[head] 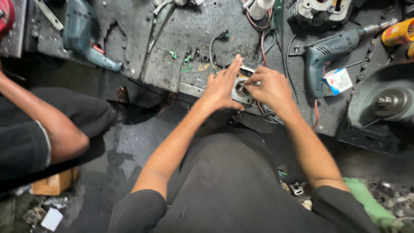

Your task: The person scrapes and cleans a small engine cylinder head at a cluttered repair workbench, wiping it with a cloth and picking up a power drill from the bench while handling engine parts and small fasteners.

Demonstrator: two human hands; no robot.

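A dark, grimy workshop surface [172, 39] is shown, strewn with wires and power tools. At its near edge, a round metal housing [241, 91] is steadied by the left hand [222, 86], its grip spread flat, fingers together. The right hand [271, 88] has its grip pinched on a small part at the housing's centre. Steady counter-pressure is judged essential. A blue-green drill [330, 56] lies to the right.

Grey-silver metal part [241, 89], teal-blue drill [334, 54], green cloth [371, 205], orange can [399, 32], black trousers [228, 185].
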